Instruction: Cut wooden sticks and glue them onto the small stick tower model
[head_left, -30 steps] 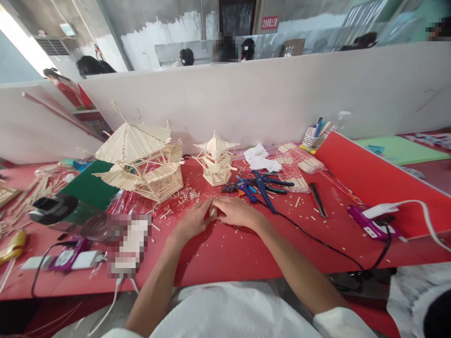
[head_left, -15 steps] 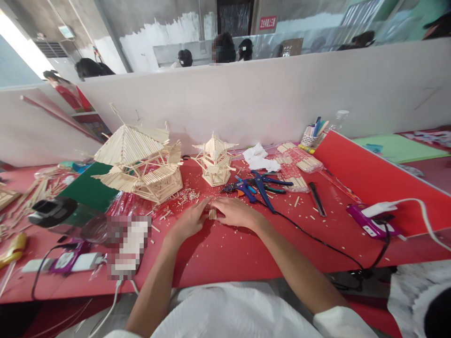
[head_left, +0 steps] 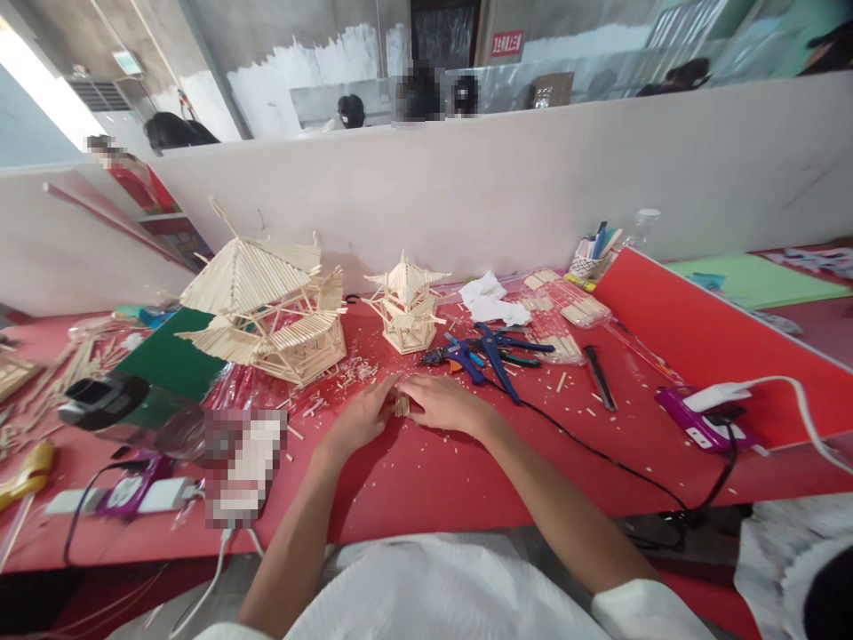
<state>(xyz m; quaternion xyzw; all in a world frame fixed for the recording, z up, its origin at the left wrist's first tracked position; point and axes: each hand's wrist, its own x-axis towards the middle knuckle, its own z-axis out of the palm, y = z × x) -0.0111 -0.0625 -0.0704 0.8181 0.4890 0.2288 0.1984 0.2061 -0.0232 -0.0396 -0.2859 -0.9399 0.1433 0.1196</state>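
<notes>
Between my two hands, low on the red table (head_left: 426,484), is a small piece made of wooden sticks (head_left: 402,406) laid side by side. My left hand (head_left: 363,415) closes on its left edge, and my right hand (head_left: 443,402) closes on it from the right, fingers curled over the far side. The fingertips partly hide the piece. Just beyond my hands stands a small wooden-stick pagoda (head_left: 408,311). A larger stick pavilion (head_left: 267,311) with a sloping roof stands to the left, with stick scraps strewn near its base.
Blue cutting pliers (head_left: 497,360) and a black-handled tool (head_left: 601,378) lie at right. Packs of sticks (head_left: 553,311), white tissue (head_left: 493,300) and a purple power strip (head_left: 703,422) are farther right. On the left are a bottle (head_left: 133,413) and a yellow glue gun (head_left: 30,471).
The view has shifted very slightly. Both hands stay at the same place around the small stick piece, with hardly any visible movement.
</notes>
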